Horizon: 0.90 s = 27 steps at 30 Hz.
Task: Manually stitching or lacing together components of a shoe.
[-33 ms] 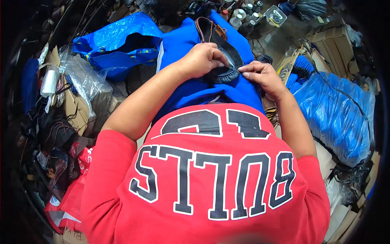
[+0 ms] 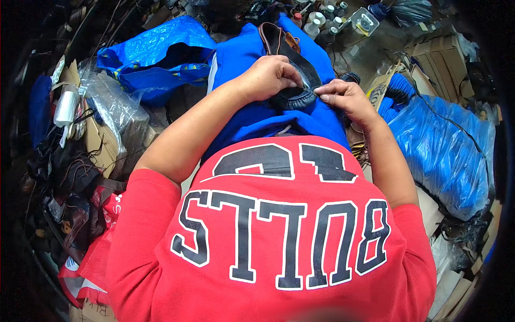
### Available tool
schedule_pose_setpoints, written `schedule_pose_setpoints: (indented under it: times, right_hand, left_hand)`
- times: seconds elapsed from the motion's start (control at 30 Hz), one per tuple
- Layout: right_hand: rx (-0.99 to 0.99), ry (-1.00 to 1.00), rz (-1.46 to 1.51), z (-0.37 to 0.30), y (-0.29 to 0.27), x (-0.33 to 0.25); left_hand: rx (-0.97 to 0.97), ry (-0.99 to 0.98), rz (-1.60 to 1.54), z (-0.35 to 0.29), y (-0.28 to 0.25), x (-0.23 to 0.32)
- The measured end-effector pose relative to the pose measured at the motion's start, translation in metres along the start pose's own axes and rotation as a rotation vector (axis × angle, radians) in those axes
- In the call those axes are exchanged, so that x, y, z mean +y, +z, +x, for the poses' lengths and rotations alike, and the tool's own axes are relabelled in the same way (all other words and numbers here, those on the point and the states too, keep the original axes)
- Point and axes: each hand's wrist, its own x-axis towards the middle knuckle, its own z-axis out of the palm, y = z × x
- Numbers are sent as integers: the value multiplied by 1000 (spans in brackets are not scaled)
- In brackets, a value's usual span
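A black leather shoe (image 2: 294, 102) with a brown-edged heel opening lies across my blue-clothed lap, its gathered, stitched toe toward me. My left hand (image 2: 276, 78) reaches over its left side, with thumb and fingers pinched at the inner edge of the toe piece. At the right rim of the toe my right hand (image 2: 346, 99) is closed, thumb against forefinger. Whatever is between the right fingertips is too small to make out; a thread or needle cannot be told. The left fingers partly cover the shoe's middle.
A blue tarpaulin bag (image 2: 155, 53) gapes open at the far left. To the right lies a plastic-wrapped blue bundle (image 2: 434, 155), beside a cardboard box (image 2: 442, 64). Several bottles (image 2: 316, 21) and a clear plastic tub (image 2: 363, 22) stand at the back. A wrapped white roll (image 2: 67, 107) is at left.
The shoe's toe and heel opening have shifted very slightly. Both hands keep nearly the same place and the same pinched grip.
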Motion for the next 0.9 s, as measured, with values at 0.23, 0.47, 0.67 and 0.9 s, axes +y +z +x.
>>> schedule_pose_setpoints:
  times: [0.23, 0.47, 0.67, 0.9]
  right_hand:
    - [32, -27, -88, -11, 9, -1]
    - [23, -109, -215, -15, 7, -6]
    - [23, -58, -192, -11, 5, -5]
    - [12, -108, -205, -10, 4, -5]
  left_hand:
    - [69, 62, 103, -19, 2, 10]
    - [192, 29, 58, -28, 3, 9]
    - [158, 46, 85, -26, 3, 12]
    - [152, 47, 84, -26, 6, 8]
